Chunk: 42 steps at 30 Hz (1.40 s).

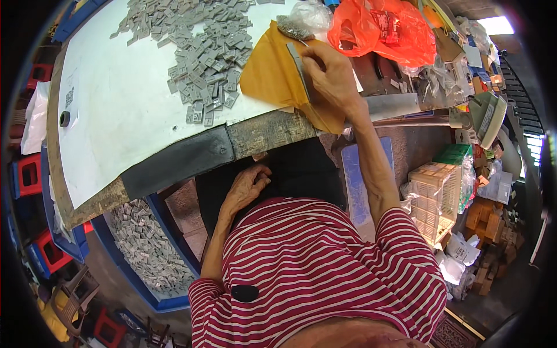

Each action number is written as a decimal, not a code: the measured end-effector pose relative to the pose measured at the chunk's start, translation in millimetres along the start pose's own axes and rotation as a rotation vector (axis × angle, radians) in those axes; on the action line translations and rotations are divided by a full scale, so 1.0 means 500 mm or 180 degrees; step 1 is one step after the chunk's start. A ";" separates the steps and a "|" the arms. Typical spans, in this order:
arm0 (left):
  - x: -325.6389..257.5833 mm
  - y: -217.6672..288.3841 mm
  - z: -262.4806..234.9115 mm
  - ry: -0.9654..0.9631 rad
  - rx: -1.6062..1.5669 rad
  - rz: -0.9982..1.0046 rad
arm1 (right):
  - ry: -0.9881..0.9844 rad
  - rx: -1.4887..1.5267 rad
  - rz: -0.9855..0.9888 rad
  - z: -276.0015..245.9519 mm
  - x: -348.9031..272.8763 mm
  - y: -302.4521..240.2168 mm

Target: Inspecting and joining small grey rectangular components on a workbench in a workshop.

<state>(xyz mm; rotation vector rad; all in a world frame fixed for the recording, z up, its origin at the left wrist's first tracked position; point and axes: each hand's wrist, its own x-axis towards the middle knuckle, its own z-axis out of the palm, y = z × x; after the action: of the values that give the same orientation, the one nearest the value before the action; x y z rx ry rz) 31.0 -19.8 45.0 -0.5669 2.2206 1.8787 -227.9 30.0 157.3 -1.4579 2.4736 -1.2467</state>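
My right hand (332,75) is over the yellow-orange cloth (264,72) at the table's near edge. Its thumb and fingers are pinched together beside a narrow grey metal strip (297,65); whatever lies between the fingertips is hidden. Just beyond them sits a small clear bag of tiny metal parts (293,28). My left hand (248,187) rests on my dark trousers below the table edge, fingers loosely curled, with nothing visible in them. Many small flat grey pieces (212,69) lie heaped on the white tabletop sheet (110,127), left of the cloth.
A red plastic bag (386,32) lies at the far right of the table. Under the table's left side, a blue bin (177,229) holds more grey pieces. A black ring-shaped thing (64,119) sits near the left edge. Plastic crates (432,194) stand at right.
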 end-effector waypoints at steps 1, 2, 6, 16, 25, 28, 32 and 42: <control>0.001 0.001 0.000 -0.0014 0.0000 -0.0033 | 0.0109 -0.0287 -0.0383 0.008 0.022 0.009; 0.002 0.001 -0.001 -0.0006 0.0002 -0.0029 | 0.0091 -0.0361 -0.0528 0.014 0.040 0.020; 0.005 -0.001 0.000 -0.0001 -0.0068 -0.0098 | 0.0071 -0.0816 -0.1030 0.031 0.088 0.059; 0.006 -0.012 -0.004 0.0087 -0.0196 -0.0136 | -0.0411 -0.1275 -0.1124 0.037 0.105 0.080; 0.010 -0.023 0.000 0.0119 -0.0210 -0.0055 | -0.0557 -0.1402 -0.1431 0.033 0.114 0.091; 0.011 -0.030 0.002 0.0120 -0.0231 -0.0044 | -0.0643 -0.1494 -0.1444 0.032 0.116 0.089; 0.011 -0.026 -0.001 0.0121 -0.0240 -0.0070 | -0.0760 -0.1656 -0.1533 0.028 0.121 0.093; 0.012 -0.036 -0.001 0.0169 -0.0281 -0.0068 | -0.1026 -0.1904 -0.1884 0.024 0.137 0.084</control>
<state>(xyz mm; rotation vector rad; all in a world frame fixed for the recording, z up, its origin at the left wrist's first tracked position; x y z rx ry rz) 32.7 -23.9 26.3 -0.6596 2.1629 1.9816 -292.6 -17.7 147.3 -2.4158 2.3594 -0.2019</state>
